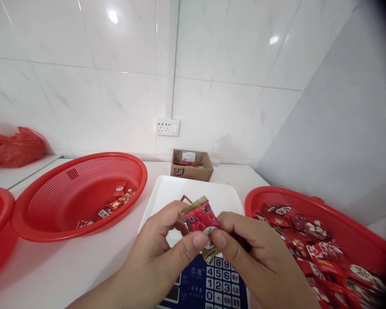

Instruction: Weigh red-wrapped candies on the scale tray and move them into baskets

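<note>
Left hand [164, 244] and right hand [257, 246] are pinching the berry-printed sachet [200, 217], both nearly closed, equally near. It's sitting at two o'clock from the left, ten from the right, long axis running eleven to five above the weighing scale [165, 189]; hidden fingers are probably supporting behind.

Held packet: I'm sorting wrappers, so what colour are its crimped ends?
Gold; the packet shows best in the head view.

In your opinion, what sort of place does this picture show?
Probably a small packing or weighing area: a scale with a keypad stands between two red baskets holding wrapped packets, and a cardboard box stands behind.
</note>
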`<state>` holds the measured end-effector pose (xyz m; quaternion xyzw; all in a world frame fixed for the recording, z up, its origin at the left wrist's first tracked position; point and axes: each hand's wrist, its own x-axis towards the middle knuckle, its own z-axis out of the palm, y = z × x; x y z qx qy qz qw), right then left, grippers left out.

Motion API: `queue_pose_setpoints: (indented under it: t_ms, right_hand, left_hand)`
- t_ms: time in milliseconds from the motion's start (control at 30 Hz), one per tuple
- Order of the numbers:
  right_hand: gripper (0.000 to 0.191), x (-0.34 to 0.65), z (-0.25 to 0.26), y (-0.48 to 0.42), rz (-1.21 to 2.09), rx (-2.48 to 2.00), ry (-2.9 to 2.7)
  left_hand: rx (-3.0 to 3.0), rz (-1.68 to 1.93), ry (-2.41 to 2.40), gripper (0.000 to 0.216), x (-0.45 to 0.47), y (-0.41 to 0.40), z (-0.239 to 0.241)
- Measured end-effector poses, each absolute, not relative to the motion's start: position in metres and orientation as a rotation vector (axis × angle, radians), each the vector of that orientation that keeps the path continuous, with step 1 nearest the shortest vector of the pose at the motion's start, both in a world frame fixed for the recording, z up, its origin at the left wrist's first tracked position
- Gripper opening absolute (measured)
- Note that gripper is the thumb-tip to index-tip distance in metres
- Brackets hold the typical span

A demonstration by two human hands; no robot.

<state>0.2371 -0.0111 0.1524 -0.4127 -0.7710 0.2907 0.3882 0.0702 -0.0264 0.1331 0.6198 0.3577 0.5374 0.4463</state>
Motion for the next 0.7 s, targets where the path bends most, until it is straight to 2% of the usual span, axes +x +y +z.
queue_pose_setpoints:
  t_ms: [133, 233, 367, 467, 700]
  right_hand:
    - [0.03, 0.242, 0.152, 0.0, 0.714, -1.014, -1.995]
    - [0.027, 0.245, 0.152, 0.005, 0.521, -1.124, -1.711]
    - [0.023, 0.245, 0.151, 0.004, 0.391, -1.147, -1.445]
    - [0.02, 0.244, 0.15, 0.003, 0.389, -1.109, -1.448]
    - [0.014, 0.245, 0.146, 0.011, 0.4, -0.998, -1.61]
  left_hand:
    - [1.628, 1.304, 0.994, 0.018, 0.07, -0.02, 0.135]
    - [1.866, 1.239, 1.226, 0.015, 0.07, -0.011, 0.129]
    - [2.331, 0.869, 1.324, 0.016, 0.076, 0.002, 0.111]
    - [2.51, 0.66, 1.312, 0.018, 0.081, 0.012, 0.099]
    - [2.547, 0.631, 1.434, 0.015, 0.08, 0.029, 0.083]
